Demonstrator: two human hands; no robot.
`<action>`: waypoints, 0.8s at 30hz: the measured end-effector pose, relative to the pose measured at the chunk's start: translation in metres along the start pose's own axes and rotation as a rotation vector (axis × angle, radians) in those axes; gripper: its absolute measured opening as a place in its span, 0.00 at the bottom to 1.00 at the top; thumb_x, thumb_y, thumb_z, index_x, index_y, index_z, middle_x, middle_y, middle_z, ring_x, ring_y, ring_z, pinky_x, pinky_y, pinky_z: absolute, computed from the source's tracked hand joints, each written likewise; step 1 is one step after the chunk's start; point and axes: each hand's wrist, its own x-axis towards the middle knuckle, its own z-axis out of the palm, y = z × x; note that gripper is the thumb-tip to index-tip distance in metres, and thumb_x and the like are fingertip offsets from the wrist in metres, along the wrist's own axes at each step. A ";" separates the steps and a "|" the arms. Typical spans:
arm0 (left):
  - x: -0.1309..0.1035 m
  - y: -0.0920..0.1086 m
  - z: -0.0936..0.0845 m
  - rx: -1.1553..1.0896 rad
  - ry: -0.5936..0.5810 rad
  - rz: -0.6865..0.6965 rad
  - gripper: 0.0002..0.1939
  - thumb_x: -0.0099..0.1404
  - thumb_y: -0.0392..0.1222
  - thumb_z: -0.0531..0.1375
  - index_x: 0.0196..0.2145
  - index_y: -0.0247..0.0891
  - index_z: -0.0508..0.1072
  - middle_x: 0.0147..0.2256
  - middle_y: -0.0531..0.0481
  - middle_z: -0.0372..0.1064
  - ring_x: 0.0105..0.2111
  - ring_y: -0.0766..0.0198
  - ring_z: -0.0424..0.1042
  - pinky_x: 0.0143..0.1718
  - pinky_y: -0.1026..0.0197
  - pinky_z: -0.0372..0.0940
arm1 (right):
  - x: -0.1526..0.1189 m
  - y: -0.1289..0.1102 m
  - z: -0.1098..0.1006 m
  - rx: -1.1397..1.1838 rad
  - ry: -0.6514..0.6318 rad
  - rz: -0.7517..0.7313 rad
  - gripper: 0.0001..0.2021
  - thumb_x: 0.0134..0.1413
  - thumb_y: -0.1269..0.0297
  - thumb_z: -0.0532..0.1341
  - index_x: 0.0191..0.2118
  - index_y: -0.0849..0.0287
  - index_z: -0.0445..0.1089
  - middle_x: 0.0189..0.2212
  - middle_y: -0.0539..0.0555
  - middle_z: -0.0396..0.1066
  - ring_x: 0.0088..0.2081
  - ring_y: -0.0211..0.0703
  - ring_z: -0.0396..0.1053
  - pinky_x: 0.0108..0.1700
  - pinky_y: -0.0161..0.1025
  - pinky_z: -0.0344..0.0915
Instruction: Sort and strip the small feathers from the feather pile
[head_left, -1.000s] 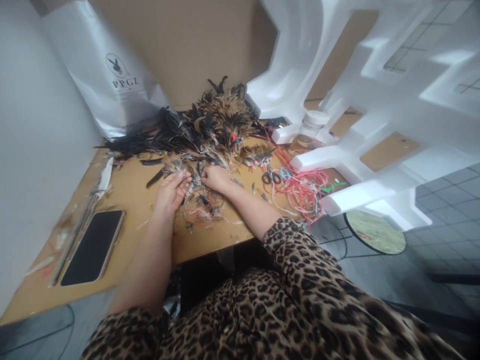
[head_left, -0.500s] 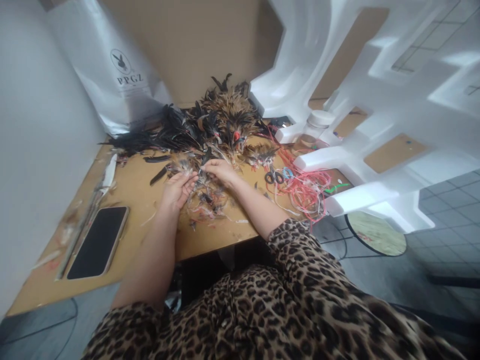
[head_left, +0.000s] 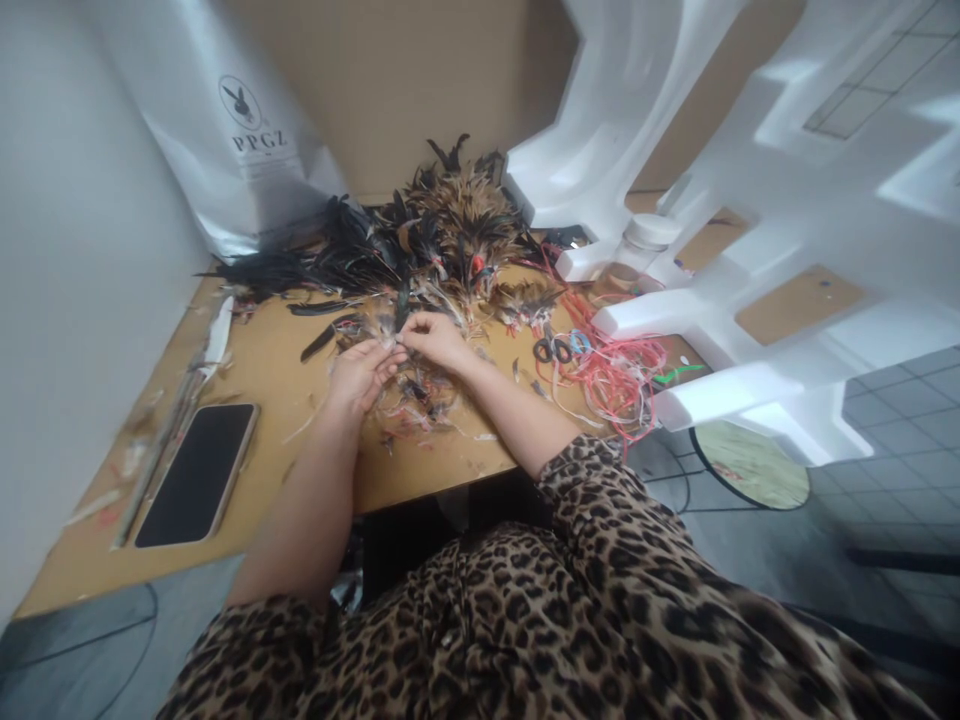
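My left hand [head_left: 362,374] is closed in a pinch around a small fluffy brown feather [head_left: 379,318], its tuft standing up above the fingers. Against its fingertips, my right hand [head_left: 436,342] pinches a narrow dark feather [head_left: 404,300]. Both quill ends are covered by the fingers. Below the hands lie feather scraps [head_left: 420,395] and thin strands. Just behind them rises a big heap of brown and black feathers [head_left: 465,215], with long black feathers [head_left: 300,268] spread to its left.
Scissors [head_left: 553,350] lie right of my hands beside tangled pink string [head_left: 619,375]. A phone [head_left: 196,475] rests at the table's left. White foam packing [head_left: 705,300] overhangs the right side, near a lidded jar [head_left: 649,240]. Behind stands a silver-white bag [head_left: 247,190].
My right hand has moved slightly left with the dark feather, so the fingertips of both hands now meet. The view has shifted a little.
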 end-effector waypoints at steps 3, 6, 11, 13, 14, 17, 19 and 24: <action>0.001 -0.002 -0.001 0.031 -0.023 0.011 0.05 0.51 0.33 0.64 0.28 0.30 0.73 0.24 0.47 0.73 0.23 0.71 0.72 0.22 0.74 0.64 | 0.000 0.001 0.000 0.017 -0.002 0.007 0.08 0.40 0.65 0.61 0.26 0.65 0.67 0.22 0.46 0.65 0.25 0.30 0.59 0.31 0.30 0.57; 0.001 -0.002 -0.002 0.060 -0.047 0.021 0.07 0.50 0.34 0.65 0.28 0.29 0.74 0.25 0.45 0.73 0.23 0.71 0.71 0.23 0.74 0.64 | 0.001 0.001 0.000 0.066 -0.008 0.029 0.08 0.39 0.65 0.62 0.26 0.65 0.68 0.23 0.46 0.66 0.26 0.29 0.60 0.32 0.30 0.57; 0.000 0.000 -0.001 0.085 -0.066 0.037 0.09 0.48 0.35 0.67 0.28 0.29 0.75 0.25 0.46 0.73 0.22 0.72 0.71 0.23 0.73 0.64 | -0.001 -0.002 0.000 0.187 -0.019 0.117 0.10 0.37 0.63 0.64 0.27 0.65 0.68 0.22 0.45 0.66 0.25 0.28 0.60 0.32 0.29 0.57; -0.002 0.000 0.000 0.107 -0.064 0.048 0.09 0.47 0.36 0.67 0.28 0.30 0.75 0.25 0.46 0.73 0.23 0.72 0.71 0.23 0.73 0.64 | -0.001 -0.003 0.000 0.221 -0.018 0.135 0.11 0.37 0.62 0.64 0.27 0.65 0.67 0.22 0.45 0.66 0.24 0.28 0.59 0.32 0.29 0.56; -0.002 0.000 0.000 0.124 -0.061 0.054 0.10 0.47 0.37 0.67 0.28 0.30 0.75 0.26 0.46 0.73 0.23 0.72 0.71 0.24 0.73 0.64 | -0.001 -0.003 0.000 0.231 -0.015 0.138 0.11 0.36 0.62 0.65 0.27 0.65 0.67 0.21 0.45 0.66 0.24 0.28 0.59 0.31 0.29 0.56; -0.003 -0.001 0.001 0.188 -0.049 0.070 0.11 0.47 0.38 0.67 0.28 0.30 0.74 0.26 0.46 0.74 0.22 0.71 0.71 0.24 0.72 0.64 | -0.002 -0.004 0.001 0.234 -0.009 0.134 0.12 0.36 0.61 0.65 0.26 0.65 0.68 0.21 0.45 0.65 0.24 0.28 0.59 0.30 0.29 0.56; -0.004 -0.001 0.002 0.222 -0.043 0.085 0.11 0.47 0.40 0.67 0.28 0.30 0.74 0.26 0.46 0.73 0.22 0.71 0.71 0.23 0.72 0.64 | -0.002 -0.005 0.002 0.229 -0.014 0.136 0.12 0.36 0.61 0.65 0.26 0.65 0.68 0.21 0.45 0.66 0.24 0.28 0.59 0.30 0.29 0.56; -0.003 0.002 0.002 0.181 -0.019 0.101 0.10 0.49 0.40 0.66 0.27 0.30 0.73 0.25 0.46 0.73 0.22 0.72 0.70 0.22 0.73 0.62 | 0.002 -0.002 -0.003 0.144 0.052 0.114 0.13 0.39 0.58 0.64 0.29 0.65 0.70 0.22 0.47 0.68 0.24 0.29 0.59 0.31 0.30 0.57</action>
